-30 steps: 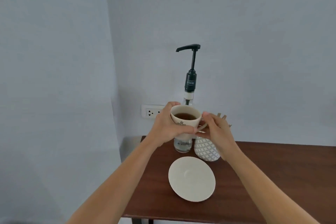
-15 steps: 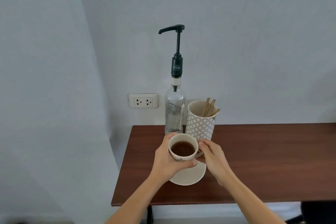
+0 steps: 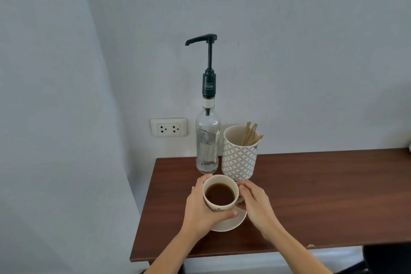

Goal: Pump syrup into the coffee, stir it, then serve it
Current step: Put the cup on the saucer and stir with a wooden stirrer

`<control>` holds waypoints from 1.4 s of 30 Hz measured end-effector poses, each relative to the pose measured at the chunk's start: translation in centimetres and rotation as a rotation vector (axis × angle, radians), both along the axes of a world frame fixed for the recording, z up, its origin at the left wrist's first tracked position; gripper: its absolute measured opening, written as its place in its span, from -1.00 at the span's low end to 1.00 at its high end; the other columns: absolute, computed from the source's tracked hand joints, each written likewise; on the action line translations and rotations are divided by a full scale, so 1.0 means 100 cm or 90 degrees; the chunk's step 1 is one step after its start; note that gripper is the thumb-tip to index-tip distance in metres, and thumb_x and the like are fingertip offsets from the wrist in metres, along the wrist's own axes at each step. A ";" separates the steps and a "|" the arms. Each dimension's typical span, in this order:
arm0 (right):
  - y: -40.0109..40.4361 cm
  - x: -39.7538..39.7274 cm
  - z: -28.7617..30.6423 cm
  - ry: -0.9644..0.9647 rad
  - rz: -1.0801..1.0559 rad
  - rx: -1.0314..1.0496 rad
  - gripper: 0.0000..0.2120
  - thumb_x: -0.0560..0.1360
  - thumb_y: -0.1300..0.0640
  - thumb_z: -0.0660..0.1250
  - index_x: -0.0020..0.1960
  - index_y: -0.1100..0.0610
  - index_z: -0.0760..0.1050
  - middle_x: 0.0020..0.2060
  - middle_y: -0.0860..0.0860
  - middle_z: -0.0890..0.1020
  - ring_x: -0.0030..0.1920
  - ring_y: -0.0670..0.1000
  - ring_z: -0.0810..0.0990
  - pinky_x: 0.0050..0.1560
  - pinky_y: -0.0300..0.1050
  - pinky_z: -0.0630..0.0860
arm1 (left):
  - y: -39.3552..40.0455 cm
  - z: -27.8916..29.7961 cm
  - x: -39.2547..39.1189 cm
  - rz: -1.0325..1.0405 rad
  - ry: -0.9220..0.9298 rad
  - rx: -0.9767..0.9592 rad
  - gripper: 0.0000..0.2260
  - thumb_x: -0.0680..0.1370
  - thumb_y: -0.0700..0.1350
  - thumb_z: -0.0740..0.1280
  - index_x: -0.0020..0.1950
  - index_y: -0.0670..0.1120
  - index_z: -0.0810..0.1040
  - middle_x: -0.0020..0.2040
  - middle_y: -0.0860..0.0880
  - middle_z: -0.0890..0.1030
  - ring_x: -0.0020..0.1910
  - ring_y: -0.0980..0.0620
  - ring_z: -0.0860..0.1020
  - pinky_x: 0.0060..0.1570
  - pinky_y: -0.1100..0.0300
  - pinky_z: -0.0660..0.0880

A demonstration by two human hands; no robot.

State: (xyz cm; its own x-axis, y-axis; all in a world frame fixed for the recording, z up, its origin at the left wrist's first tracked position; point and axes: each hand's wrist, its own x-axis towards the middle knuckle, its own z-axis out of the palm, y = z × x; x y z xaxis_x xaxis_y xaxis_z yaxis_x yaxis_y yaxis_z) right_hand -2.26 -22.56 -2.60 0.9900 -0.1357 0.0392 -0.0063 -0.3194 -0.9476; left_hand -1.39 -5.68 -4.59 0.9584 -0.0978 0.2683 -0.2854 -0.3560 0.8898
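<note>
A cream coffee cup (image 3: 219, 206) holding dark coffee sits over a cream saucer (image 3: 231, 223) near the table's front left. My left hand (image 3: 200, 209) wraps round the cup's left side and front. My right hand (image 3: 255, 204) holds the cup at its right side, where the handle is hidden under my fingers. Behind the cup stands a clear glass syrup bottle (image 3: 207, 147) with a tall dark pump (image 3: 208, 62), its spout pointing left. To its right is a patterned white holder (image 3: 239, 155) with several wooden stirrers (image 3: 250, 134).
The dark brown wooden table (image 3: 311, 196) runs off to the right and ends at its left edge just beyond the bottle. A white wall socket (image 3: 169, 127) is on the wall left of the bottle. Pale walls meet in a corner at the left.
Both hands have lowered the cup from up by the pump, in front of the bottle, down onto the saucer. The view has tilted so that more of the table shows.
</note>
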 end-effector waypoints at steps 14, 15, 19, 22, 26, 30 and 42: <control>-0.044 0.080 0.082 -0.145 -0.210 -0.175 -0.81 0.54 0.14 0.40 0.08 0.23 0.65 -0.13 0.12 0.72 -0.08 0.08 0.65 -0.01 -0.12 0.43 | -0.001 -0.003 -0.008 0.040 0.012 0.043 0.05 0.04 0.58 0.39 0.44 0.17 0.27 0.37 0.40 0.27 0.46 0.27 0.21 0.54 -0.22 -0.15; -0.045 0.084 0.084 -0.158 -0.208 -0.198 -0.86 0.53 0.19 0.39 -0.01 0.24 0.68 -0.17 0.12 0.73 -0.13 0.07 0.64 -0.03 -0.11 0.44 | -0.001 -0.003 -0.008 0.037 0.008 0.044 0.03 0.05 0.58 0.39 0.43 0.18 0.29 0.37 0.39 0.29 0.46 0.26 0.23 0.54 -0.23 -0.13; -0.040 0.098 0.098 -0.199 -0.199 -0.217 -0.90 0.50 0.24 0.43 -0.13 0.25 0.70 -0.27 0.08 0.71 -0.22 0.00 0.59 -0.11 -0.20 0.46 | -0.001 -0.004 -0.008 0.035 0.008 0.043 -0.02 0.08 0.55 0.42 0.42 0.18 0.33 0.36 0.36 0.34 0.45 0.26 0.27 0.55 -0.27 -0.07; -0.037 0.107 0.109 -0.212 -0.211 -0.186 -0.92 0.45 0.19 0.50 -0.12 0.21 0.70 -0.29 0.03 0.69 -0.23 -0.06 0.61 -0.19 -0.52 0.36 | -0.001 -0.004 -0.008 0.033 0.019 0.037 -0.04 0.08 0.53 0.44 0.41 0.21 0.32 0.36 0.37 0.35 0.44 0.28 0.28 0.55 -0.26 -0.10; -0.037 0.110 0.128 -0.249 -0.222 -0.172 -0.92 0.46 0.17 0.49 -0.12 0.20 0.69 -0.32 -0.01 0.66 -0.31 -0.14 0.58 -0.17 -0.35 0.39 | 0.000 -0.004 -0.008 0.016 0.029 0.023 -0.15 0.09 0.48 0.49 0.31 0.31 0.32 0.27 0.42 0.44 0.34 0.42 0.31 0.55 -0.19 -0.08; -0.036 0.093 0.160 -0.336 -0.232 -0.189 -0.87 0.57 0.16 0.34 -0.07 0.21 0.60 -0.29 0.00 0.64 -0.29 -0.09 0.55 -0.09 -0.11 0.46 | 0.002 -0.006 -0.006 0.022 0.022 0.035 -0.16 0.10 0.41 0.55 0.31 0.27 0.34 0.24 0.39 0.46 0.33 0.33 0.36 0.51 -0.20 0.08; 0.015 -0.001 0.101 -0.237 0.107 -0.204 -0.90 0.65 0.22 0.19 -0.04 0.11 0.35 -0.34 0.08 0.70 -0.43 0.04 0.66 -0.35 -0.16 0.62 | 0.002 -0.004 -0.006 0.029 0.020 0.048 -0.17 0.09 0.35 0.58 0.29 0.30 0.35 0.22 0.41 0.44 0.26 0.50 0.26 0.50 -0.13 0.12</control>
State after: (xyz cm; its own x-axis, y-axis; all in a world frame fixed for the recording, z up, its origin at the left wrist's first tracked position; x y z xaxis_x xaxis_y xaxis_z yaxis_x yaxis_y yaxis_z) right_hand -2.37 -21.10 7.46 0.9078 0.1010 0.4070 0.3896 -0.5620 -0.7296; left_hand -2.00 -5.53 -5.04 0.9701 -0.0728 0.2316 -0.2399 -0.4348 0.8680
